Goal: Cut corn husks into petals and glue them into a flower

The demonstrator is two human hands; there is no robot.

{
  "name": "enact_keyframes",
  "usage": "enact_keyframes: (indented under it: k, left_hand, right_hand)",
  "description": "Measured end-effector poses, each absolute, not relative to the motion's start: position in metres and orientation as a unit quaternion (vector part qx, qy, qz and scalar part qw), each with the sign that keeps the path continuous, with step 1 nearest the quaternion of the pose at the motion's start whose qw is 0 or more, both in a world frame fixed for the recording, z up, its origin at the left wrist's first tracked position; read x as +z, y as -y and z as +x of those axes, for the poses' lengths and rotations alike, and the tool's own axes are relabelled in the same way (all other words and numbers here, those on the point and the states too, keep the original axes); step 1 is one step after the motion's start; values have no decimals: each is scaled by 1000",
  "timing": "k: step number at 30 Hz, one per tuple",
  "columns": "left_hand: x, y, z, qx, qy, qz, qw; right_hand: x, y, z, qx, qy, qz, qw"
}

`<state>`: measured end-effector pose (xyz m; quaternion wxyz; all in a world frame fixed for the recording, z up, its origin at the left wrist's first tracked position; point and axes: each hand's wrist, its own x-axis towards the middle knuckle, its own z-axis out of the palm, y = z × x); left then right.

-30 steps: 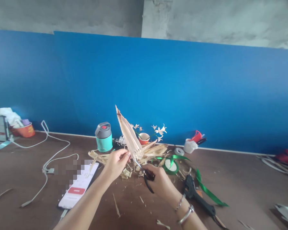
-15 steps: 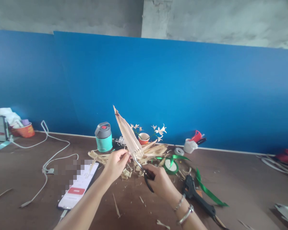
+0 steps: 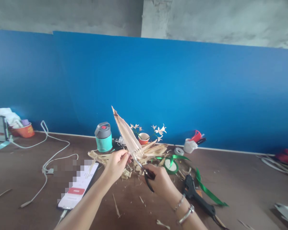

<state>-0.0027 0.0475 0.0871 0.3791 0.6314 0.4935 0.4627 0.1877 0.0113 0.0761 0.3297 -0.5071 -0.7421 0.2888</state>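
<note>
A long, pale dried corn husk [image 3: 128, 134] slants up to the left, its pointed brown tip at the top. My left hand [image 3: 117, 163] pinches the husk near its lower edge, fingers closed. My right hand [image 3: 158, 178] is closed around the dark handles of a pair of scissors [image 3: 147, 175]. The scissor blades reach the husk's lower end, just right of my left fingertips; whether they are apart is hard to see. Behind and below the hands lies a pile of loose husks [image 3: 156, 151], with small scraps on the brown table [image 3: 129, 204].
A phone [image 3: 78, 188] lies left of my forearm. Behind stand a teal flask [image 3: 104, 142] and an orange cup [image 3: 144, 139] beside white flowers [image 3: 160, 130]. To the right are a green ribbon roll [image 3: 171, 166], a black glue gun [image 3: 199, 198] and a white container [image 3: 190, 146].
The husk's tip has shifted slightly to the left and down. Both hands keep almost the same place and grip.
</note>
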Motion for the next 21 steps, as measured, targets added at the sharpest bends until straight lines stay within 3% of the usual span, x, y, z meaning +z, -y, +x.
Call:
enact_keyframes:
  k: [21]
  left_hand:
    - [92, -39, 8, 487, -493, 609, 385]
  right_hand:
    - [77, -10, 185, 284, 740, -488, 366]
